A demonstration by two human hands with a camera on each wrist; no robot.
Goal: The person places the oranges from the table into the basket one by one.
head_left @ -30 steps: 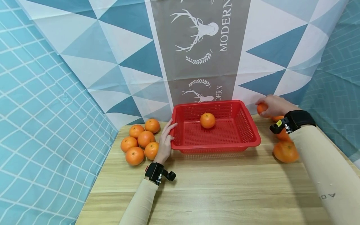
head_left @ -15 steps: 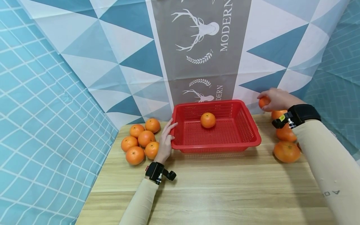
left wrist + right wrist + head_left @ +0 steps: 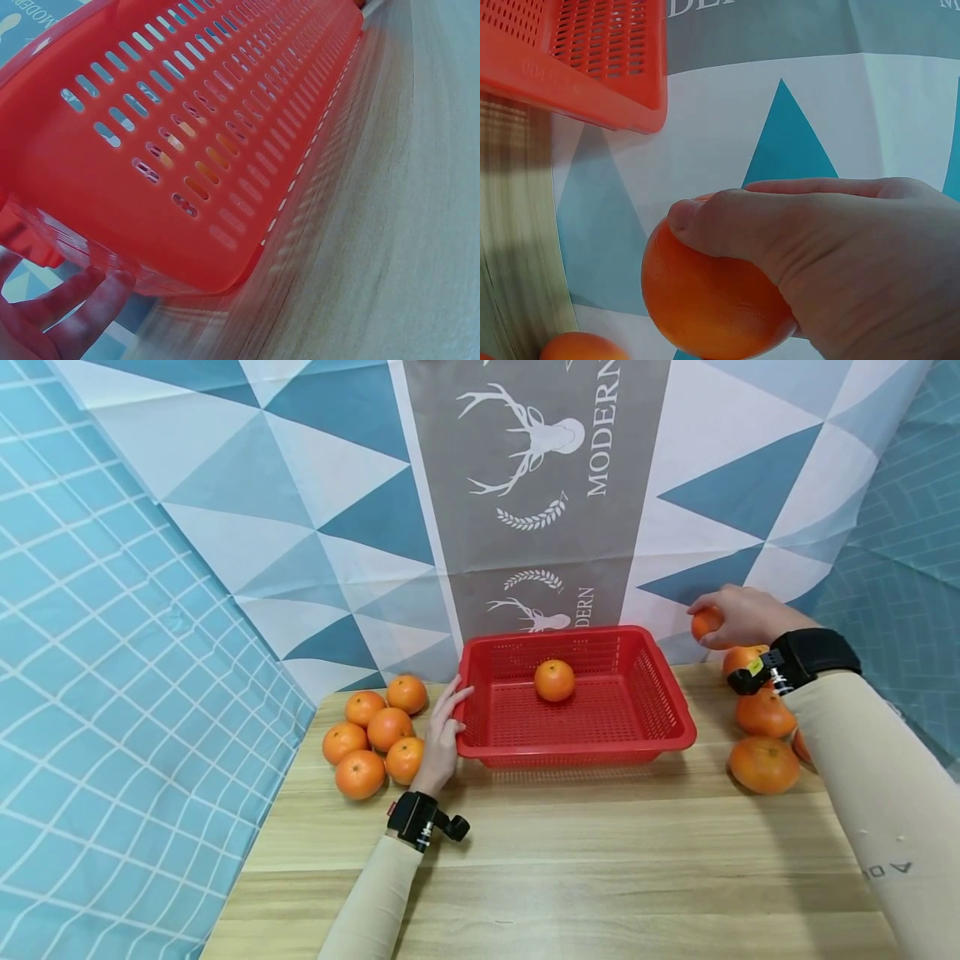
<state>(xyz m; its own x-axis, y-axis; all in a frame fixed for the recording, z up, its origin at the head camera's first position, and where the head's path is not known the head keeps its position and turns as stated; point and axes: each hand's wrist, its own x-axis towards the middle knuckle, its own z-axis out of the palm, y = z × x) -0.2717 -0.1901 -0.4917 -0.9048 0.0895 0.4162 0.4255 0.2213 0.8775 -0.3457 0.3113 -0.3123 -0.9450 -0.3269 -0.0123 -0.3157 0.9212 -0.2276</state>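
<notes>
Wooden tabletop (image 3: 570,860) carries a red basket (image 3: 660,727) holding one orange (image 3: 554,680), five more (image 3: 369,733) heaped leftward. Left hand (image 3: 441,735), fingers straight, rests against the basket's rim. Right hand (image 3: 738,616) grips an orange (image 3: 704,623) (lifted higher than a second ago), beside the basket.

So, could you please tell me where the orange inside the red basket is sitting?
In the head view, the orange lies alone toward the back of the red basket, near its middle.
</notes>
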